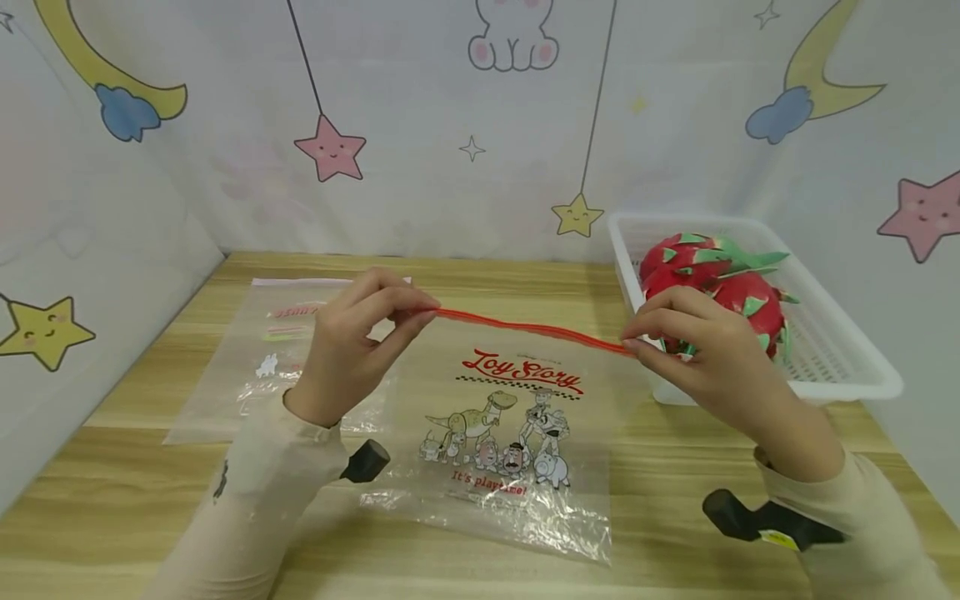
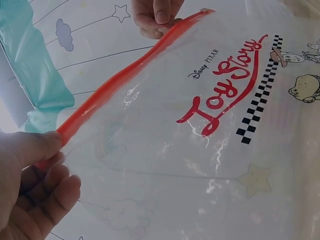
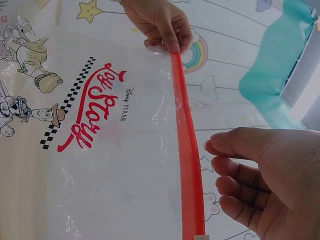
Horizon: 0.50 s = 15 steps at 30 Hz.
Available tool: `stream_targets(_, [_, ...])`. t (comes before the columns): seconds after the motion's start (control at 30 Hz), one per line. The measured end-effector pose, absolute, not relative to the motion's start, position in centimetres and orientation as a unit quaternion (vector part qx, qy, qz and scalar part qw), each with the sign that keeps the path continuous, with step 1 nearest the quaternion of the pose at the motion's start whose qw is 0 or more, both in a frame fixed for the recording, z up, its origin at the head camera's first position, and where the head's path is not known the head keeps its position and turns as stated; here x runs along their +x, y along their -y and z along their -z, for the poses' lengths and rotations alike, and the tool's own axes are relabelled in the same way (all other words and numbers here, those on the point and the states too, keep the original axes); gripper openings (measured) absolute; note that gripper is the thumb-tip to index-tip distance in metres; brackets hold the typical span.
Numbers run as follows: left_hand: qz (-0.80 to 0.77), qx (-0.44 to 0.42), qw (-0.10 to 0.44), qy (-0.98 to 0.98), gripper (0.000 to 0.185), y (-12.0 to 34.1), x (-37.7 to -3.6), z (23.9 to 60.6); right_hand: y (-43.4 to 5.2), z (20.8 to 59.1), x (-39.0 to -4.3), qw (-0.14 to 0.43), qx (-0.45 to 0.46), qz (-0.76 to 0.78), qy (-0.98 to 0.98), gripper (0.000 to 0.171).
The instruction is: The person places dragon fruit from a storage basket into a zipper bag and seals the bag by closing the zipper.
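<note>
From the head view, a clear, crinkly plastic zip bag printed with cartoon toy figures [image 1: 510, 417] is held up over the pale wood-grain counter [image 1: 675, 467], its lower edge resting crumpled on the wood. The bag's red zip strip [image 1: 525, 327] stretches, slightly wavy, between two hands. The left hand [image 1: 352, 350] pinches the strip's left end between thumb and curled fingers; the right hand [image 1: 708, 350] pinches the right end the same way. Behind the left hand a second clear printed bag [image 1: 262, 358] lies flat, partly hidden by the wrist. At the right stands a white slotted plastic basket [image 1: 840, 358] holding two red dragon fruits with green scales [image 1: 720, 279], the lower one partly covered by the right hand. Black camera mounts show at both cream sleeves.

From the left wrist, the left hand [image 2: 30, 185] fills the lower corner, thumb pressed on the red strip [image 2: 125, 77], whose end vanishes under it. The glossy film [image 2: 200, 165] shows red script lettering and a chequered band. The right hand [image 2: 157, 17] is cut off at the top edge.

From the right wrist, the right hand [image 3: 260, 185] has its fingers curled just beside the strip [image 3: 187, 145]; whether they touch it is hard to make out here. The left hand [image 3: 160, 25] clamps the far end.
</note>
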<state>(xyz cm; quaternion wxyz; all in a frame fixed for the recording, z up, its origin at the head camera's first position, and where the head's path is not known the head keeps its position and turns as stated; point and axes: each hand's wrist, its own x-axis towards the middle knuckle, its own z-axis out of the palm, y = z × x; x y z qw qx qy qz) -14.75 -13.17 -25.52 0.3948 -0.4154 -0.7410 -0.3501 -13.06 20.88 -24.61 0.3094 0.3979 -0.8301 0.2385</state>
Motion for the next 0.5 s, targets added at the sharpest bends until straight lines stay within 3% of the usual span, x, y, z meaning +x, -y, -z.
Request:
stream_targets(0.17, [0.353, -0.426, 0.397, 0.733, 0.009, 13.01, -14.76, 25.57, -20.66, 24.65, -13.26, 0.289, 0.43, -0.238, 0.822, 0.043])
stream_targets(0.5, [0.338, -0.455, 0.401, 0.72, 0.027, 13.03, -14.79, 25.71, -20.53, 24.54, -13.27, 0.257, 0.439, -0.218, 0.833, 0.044])
